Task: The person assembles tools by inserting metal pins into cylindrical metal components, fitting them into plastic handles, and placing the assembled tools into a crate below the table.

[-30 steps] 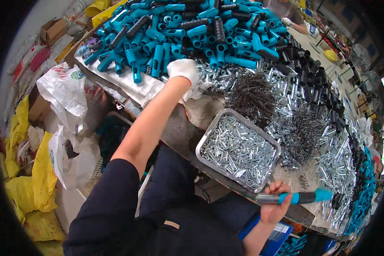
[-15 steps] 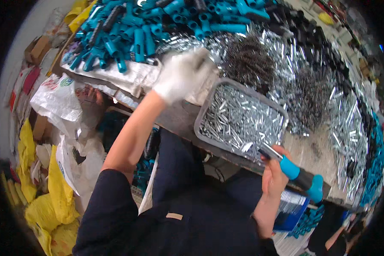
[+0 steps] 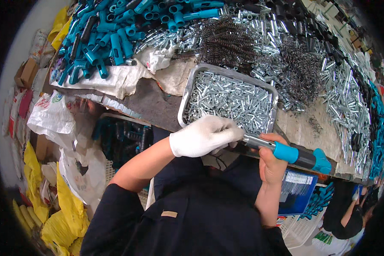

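Note:
My right hand [image 3: 272,161], bare, is wrapped round a tool-like part with a metal tube [image 3: 257,141], a teal collar, a black middle and a teal end piece [image 3: 322,161]. The tube points left. At its tip is my left hand [image 3: 209,135] in a white knitted glove, fingers pinched together; what they hold is hidden. Just beyond both hands, a grey tray [image 3: 184,104] is full of small silver metal pins [image 3: 232,100].
Teal housings [image 3: 115,42] lie heaped at the far left of the bench. Dark springs [image 3: 226,42], silver tubes [image 3: 343,94] and black parts [image 3: 301,27] form further piles. A blue bin [image 3: 301,196] stands below at right, near another person [image 3: 345,213]. White and yellow sacks [image 3: 64,222] lie at left.
My left hand has come down and right from over the bench cloth to the tube's tip. My right hand still holds the part, now lying more level. The view has shifted slightly.

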Demonstrator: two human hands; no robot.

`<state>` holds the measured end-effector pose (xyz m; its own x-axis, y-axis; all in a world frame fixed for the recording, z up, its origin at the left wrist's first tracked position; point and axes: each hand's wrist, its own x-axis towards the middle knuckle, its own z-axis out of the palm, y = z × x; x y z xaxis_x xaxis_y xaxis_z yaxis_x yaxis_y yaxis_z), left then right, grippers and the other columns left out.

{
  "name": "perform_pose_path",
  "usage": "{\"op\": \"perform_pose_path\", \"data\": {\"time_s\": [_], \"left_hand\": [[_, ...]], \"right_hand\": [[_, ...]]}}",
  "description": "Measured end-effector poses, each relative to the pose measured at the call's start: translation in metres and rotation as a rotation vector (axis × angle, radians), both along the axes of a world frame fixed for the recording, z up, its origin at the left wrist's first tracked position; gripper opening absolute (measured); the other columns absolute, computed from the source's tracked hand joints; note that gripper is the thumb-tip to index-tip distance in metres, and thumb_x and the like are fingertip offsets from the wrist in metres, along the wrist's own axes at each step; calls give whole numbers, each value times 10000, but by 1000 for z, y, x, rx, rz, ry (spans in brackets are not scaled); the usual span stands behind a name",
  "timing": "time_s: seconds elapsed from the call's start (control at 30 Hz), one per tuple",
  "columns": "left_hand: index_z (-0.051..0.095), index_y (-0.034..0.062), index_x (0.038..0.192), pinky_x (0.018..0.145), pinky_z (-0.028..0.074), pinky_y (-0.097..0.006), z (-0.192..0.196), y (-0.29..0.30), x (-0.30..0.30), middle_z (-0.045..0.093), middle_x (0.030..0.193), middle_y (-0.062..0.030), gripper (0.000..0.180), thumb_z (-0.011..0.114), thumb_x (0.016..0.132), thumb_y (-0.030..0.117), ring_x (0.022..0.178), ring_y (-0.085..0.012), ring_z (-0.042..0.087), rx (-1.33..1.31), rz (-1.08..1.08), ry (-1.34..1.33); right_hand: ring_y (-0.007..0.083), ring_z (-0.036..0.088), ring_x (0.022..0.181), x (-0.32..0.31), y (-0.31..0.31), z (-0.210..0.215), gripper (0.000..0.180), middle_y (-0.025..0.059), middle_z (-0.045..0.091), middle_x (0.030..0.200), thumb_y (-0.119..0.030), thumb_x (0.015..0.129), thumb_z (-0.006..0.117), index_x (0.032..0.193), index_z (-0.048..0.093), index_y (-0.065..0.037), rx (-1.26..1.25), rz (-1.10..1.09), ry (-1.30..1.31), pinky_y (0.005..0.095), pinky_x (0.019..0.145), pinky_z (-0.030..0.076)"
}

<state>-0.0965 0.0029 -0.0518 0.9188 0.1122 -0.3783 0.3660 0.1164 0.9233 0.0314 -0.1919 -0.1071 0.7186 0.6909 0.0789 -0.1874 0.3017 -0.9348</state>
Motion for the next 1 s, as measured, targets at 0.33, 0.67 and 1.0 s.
{"op": "perform_pose_path", "data": {"time_s": [0.33, 0.67, 1.0], "left_hand": [[611, 86, 1066, 676, 516, -384, 19, -7, 13, 642, 881, -118, 300, 718, 786, 104, 773, -308, 646, 798, -33, -476], [467, 68, 1386, 815, 503, -379, 24, -10, 18, 623, 1032, -155, 619, 653, 796, 60, 948, -311, 628, 463, -61, -6], [480, 27, 1382, 782, 493, -334, 11, -17, 24, 641, 882, -147, 515, 568, 901, 187, 781, -216, 617, 703, 143, -450]], "right_hand": [[236, 674, 824, -12, -1, 13, 349, 149, 659, 989, -103, 820, 715, 1108, 577, 37, 80, -151, 395, 343, 738, 588], [225, 672, 842, -13, 3, 14, 314, 130, 654, 1018, -115, 854, 685, 1120, 582, 15, 24, -197, 382, 317, 724, 579], [212, 674, 813, -12, 4, 11, 276, 129, 657, 1000, -115, 871, 664, 1102, 591, 19, 24, -167, 363, 296, 705, 582]]}}
